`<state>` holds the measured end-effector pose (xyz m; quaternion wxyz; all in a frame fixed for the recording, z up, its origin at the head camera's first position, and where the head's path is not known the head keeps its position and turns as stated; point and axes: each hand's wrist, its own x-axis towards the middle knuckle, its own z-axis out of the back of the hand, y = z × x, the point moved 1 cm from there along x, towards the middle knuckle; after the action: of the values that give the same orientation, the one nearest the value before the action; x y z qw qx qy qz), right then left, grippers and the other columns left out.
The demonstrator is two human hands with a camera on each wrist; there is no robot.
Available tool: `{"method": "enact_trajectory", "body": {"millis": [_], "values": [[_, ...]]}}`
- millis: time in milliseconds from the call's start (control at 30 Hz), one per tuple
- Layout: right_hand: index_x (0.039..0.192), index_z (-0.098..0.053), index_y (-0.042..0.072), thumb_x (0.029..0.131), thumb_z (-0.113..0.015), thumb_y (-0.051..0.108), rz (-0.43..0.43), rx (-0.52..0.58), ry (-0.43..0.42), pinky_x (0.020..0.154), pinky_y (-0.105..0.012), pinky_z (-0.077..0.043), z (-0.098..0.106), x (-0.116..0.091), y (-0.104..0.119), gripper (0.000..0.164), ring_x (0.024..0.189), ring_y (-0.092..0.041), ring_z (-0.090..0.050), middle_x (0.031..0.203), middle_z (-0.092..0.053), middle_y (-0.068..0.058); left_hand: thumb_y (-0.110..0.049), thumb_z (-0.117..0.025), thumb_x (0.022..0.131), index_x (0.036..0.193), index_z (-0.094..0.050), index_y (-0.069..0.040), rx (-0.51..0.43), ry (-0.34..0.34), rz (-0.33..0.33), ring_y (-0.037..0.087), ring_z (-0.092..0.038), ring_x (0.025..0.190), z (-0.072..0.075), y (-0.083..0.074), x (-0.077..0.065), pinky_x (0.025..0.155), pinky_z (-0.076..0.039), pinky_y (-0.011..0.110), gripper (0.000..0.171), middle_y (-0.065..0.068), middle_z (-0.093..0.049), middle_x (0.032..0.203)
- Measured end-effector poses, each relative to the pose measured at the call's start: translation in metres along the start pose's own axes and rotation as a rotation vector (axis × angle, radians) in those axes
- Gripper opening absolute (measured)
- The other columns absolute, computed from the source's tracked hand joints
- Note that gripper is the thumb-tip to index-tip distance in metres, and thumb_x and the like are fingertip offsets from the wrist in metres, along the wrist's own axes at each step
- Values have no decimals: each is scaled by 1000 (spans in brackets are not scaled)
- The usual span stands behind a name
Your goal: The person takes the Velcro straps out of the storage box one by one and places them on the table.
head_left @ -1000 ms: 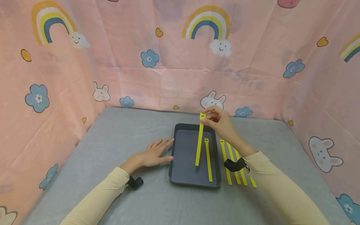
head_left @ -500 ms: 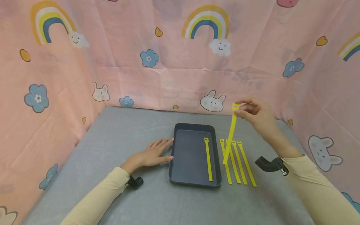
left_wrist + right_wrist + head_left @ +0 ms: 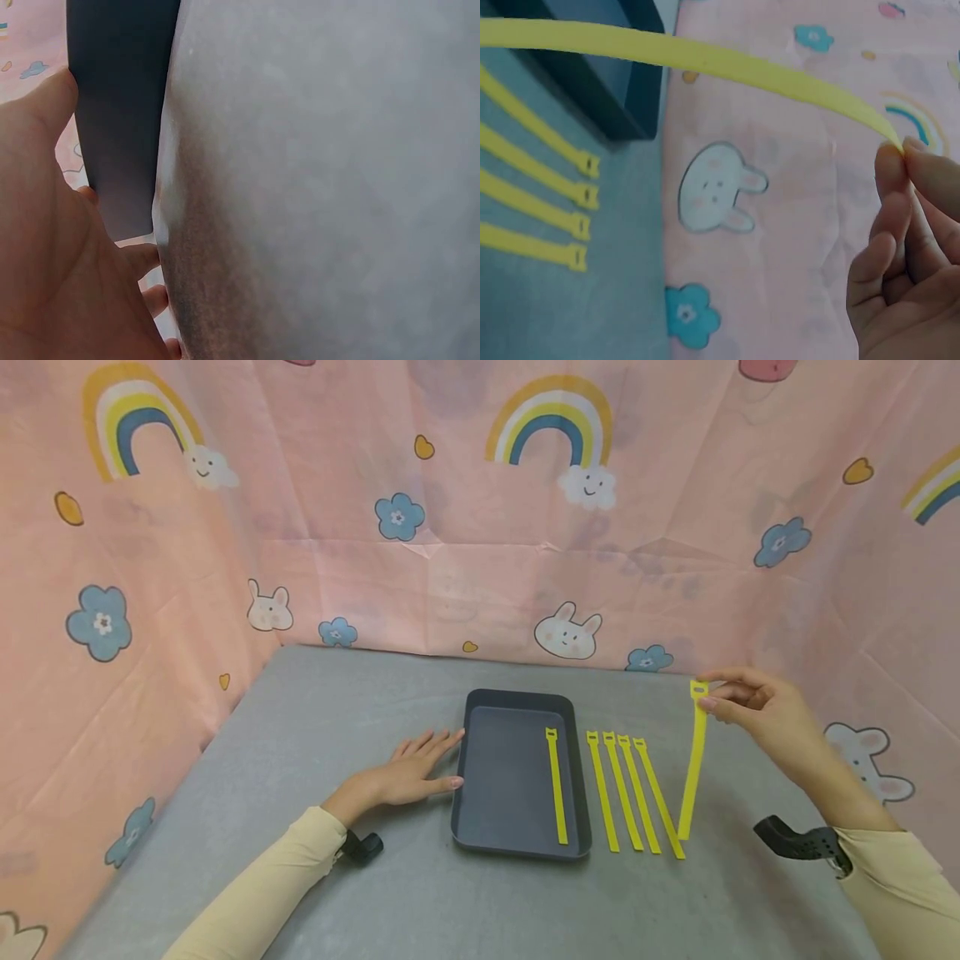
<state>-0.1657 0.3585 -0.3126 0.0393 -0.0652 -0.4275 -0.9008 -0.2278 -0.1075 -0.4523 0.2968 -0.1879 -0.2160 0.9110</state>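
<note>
My right hand [image 3: 765, 718] pinches a yellow cable tie [image 3: 694, 768] by its slotted head between thumb and forefinger, and the strap hangs down to the right of the row. In the right wrist view the held strap [image 3: 697, 64] bows across the picture. A dark grey tray [image 3: 498, 852] stands on the table, with one yellow cable tie [image 3: 557, 789] lying in its right part. Spread fingers of my left hand [image 3: 405, 772] touch the tray's left side; the left wrist view shows the thumb and fingertips against the tray wall [image 3: 120, 127].
Several yellow cable ties [image 3: 626, 793] lie side by side on the grey table [image 3: 360, 893], just right of the tray. A pink patterned cloth [image 3: 480, 577] hangs behind the table and along both sides.
My right hand has carried the held cable tie from over the tray, rightward past the row, and lowered it over the last half second. The left hand has stayed put.
</note>
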Motion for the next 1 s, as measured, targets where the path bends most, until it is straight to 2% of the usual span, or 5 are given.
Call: {"method": "enact_trajectory", "body": {"millis": [200,467,667,800,1000], "values": [[137,-53,16,99,-61,33,-84,-75,183,74,-17,-48,11,-8,-35,43,92,-1,-62,99,-69,17,-71,-40,95,157,4,-42,-9,-4,-6,31,3,157,-1,1,0,124,1,60,82,5,-4,169],[136,-52,10,99,-61,32,-98,-29,297,78,-26,-50,-11,2,-89,44,91,-8,-64,98,-70,12,-70,-41,95,159,0,-40,-16,-14,-9,32,2,157,0,1,-1,123,0,61,82,6,-6,169],[136,-54,10,97,-62,39,-120,-64,289,81,-28,-52,-33,13,-120,49,93,-3,-64,104,-72,0,-73,-39,94,158,3,-41,-14,3,-1,28,5,157,-3,2,1,124,2,58,84,3,-3,169],[133,-58,11,95,-65,42,-133,-122,250,75,-28,-51,-46,22,-128,50,89,-2,-63,109,-72,-8,-73,-39,94,158,3,-41,-10,-1,-2,28,4,157,-3,3,1,124,1,59,83,3,-3,169],[127,-62,8,95,-67,33,-105,-186,208,72,-27,-47,-62,33,-134,42,85,1,-60,109,-73,-15,-72,-39,94,158,3,-41,-9,-7,-8,29,4,157,-2,3,1,124,1,60,83,4,-4,169]]}}
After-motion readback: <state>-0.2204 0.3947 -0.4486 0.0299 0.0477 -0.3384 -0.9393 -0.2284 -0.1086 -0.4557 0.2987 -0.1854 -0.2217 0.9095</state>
